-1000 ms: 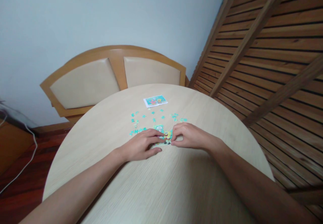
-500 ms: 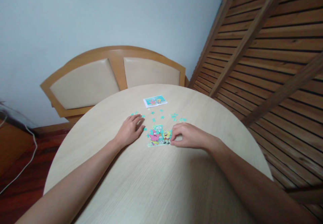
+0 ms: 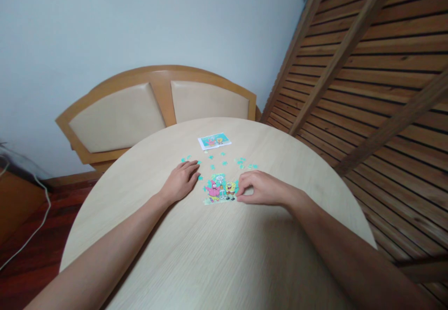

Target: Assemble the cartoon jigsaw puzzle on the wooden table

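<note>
A partly joined cartoon jigsaw (image 3: 220, 188) lies on the round pale wooden table (image 3: 217, 254). My right hand (image 3: 261, 188) rests at its right edge, fingers curled, thumb and fingertips touching the puzzle's side. Over the loose turquoise pieces (image 3: 191, 161) to the puzzle's left, my left hand (image 3: 181, 181) lies palm down with its fingers stretched out; I cannot see whether a piece is under them. More loose pieces (image 3: 245, 163) are scattered behind the puzzle.
A small reference picture card (image 3: 214, 141) lies at the table's far side. A wooden bench with padded backrest (image 3: 157, 107) stands behind the table. Slatted wooden panels (image 3: 367, 67) rise on the right. A cable (image 3: 31, 226) runs over the floor at left.
My left hand has left the puzzle and moved left and away to the loose pieces, uncovering the pink figure. The right hand has stayed at the puzzle's right edge.
</note>
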Available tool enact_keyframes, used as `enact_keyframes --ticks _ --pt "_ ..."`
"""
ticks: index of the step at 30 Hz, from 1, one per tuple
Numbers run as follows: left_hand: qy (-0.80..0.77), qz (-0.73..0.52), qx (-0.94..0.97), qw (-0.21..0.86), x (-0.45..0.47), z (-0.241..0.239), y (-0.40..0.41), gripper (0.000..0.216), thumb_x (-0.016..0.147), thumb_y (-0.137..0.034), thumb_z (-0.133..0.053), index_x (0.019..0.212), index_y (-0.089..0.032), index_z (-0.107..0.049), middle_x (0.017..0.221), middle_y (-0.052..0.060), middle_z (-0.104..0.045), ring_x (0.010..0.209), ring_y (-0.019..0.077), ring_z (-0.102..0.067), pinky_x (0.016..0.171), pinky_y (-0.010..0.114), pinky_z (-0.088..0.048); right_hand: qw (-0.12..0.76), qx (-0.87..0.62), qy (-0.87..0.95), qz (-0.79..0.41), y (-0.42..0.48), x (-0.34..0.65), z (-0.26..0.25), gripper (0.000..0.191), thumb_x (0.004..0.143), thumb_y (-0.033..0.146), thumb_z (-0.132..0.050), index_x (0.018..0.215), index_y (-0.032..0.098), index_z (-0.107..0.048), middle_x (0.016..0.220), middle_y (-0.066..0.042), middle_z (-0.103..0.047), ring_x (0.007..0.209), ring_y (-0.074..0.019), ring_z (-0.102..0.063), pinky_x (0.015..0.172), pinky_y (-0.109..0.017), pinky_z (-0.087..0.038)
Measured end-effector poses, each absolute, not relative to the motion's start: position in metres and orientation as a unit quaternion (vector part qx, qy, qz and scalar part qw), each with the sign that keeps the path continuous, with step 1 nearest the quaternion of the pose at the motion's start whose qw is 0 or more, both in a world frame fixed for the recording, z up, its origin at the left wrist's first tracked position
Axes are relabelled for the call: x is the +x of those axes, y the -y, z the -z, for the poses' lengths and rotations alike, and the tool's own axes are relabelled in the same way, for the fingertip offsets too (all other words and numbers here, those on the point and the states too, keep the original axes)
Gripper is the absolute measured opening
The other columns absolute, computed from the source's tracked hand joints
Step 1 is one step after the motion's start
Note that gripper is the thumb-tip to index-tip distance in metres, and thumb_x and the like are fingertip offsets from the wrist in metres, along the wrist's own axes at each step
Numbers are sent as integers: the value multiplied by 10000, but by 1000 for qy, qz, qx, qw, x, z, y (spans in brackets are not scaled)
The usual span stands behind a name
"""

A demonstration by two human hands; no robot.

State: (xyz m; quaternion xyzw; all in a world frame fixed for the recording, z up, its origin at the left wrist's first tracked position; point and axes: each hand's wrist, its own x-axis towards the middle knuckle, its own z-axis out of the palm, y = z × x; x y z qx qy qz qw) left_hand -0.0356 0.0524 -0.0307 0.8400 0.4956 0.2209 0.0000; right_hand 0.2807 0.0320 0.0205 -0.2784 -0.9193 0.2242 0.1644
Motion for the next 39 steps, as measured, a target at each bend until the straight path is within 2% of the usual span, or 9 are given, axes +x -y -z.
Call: enact_keyframes --ticks 7,11,14,19,25,28,31,35,39 --pt "-482 -240 843 10 -30 23 -48 322 1013 -362 -452 1156 -164 -661 1220 123 -691 1159 265 -628 1060 482 -484 199 -367 897 -149 -48 292 -10 159 891 227 -635 983 184 -757 946 -72 -742 917 -218 -673 843 -335 -509" --pt "-468 -224 855 -5 -22 19 -48 383 1032 -406 -427 1263 -166 -615 1337 128 -645 1244 266 -593 1103 473 -447 226 -392 888 -82 -61 300 4 288 953 321 -588 1181 180 -695 1208 -128 -698 1180 -277 -610 1045 -452 -455" --pt "-469 -179 865 -18 -17 18 -58 490 1032 -470 -409 1372 -144 -544 1457 155 -560 1360 306 -505 1152 501 -382 225 -405 883 -72 -66 303 13 392 973 362 -557 1305 166 -633 1360 -153 -631 1274 -298 -560 1094 -496 -429" --pt "-512 -119 850 17 -10 17 -84 625 1022 -570 -340 1477 -153 -440 1598 151 -383 1467 373 -349 1175 543 -321 223 -417 877 -88 -71 303 24 498 980 410 -532 1422 181 -551 1467 -145 -561 1360 -304 -500 1143 -516 -389" --pt "-508 -117 853 -27 -1 9 -87 580 1014 -583 -350 1416 -185 -482 1463 143 -553 1361 362 -477 1106 538 -375 177 -439 877 -83 -70 299 24 583 985 405 -483 1526 194 -439 1593 -102 -418 1453 -341 -383 1174 -553 -320" --pt "-506 -126 852 -54 1 5 -72 500 1013 -528 -407 1364 -189 -514 1355 145 -627 1256 329 -568 1059 502 -418 160 -441 880 -81 -70 295 23 571 980 381 -476 1526 216 -443 1596 -92 -413 1465 -352 -361 1159 -582 -314" --pt "-501 -138 852 -66 -2 4 -55 363 990 -403 -487 1268 -186 -574 1241 147 -678 1165 310 -622 1019 481 -453 162 -431 884 -81 -70 294 20 524 983 402 -483 1472 218 -517 1544 -101 -491 1447 -350 -390 1143 -575 -332" --pt "-501 -182 845 -42 -13 6 -39 255 991 -327 -474 1131 -180 -627 1082 119 -723 1005 279 -671 931 453 -513 178 -411 891 -79 -68 294 16 443 980 404 -513 1367 211 -611 1452 -102 -591 1394 -330 -465 1132 -545 -359" --pt "-502 -221 836 -12 -22 8 -36 238 951 -283 -521 1132 -179 -635 1116 119 -725 1027 278 -672 929 453 -531 197 -404 890 -74 -62 294 16 392 977 371 -527 1314 207 -643 1377 -119 -643 1351 -315 -509 1109 -531 -394"
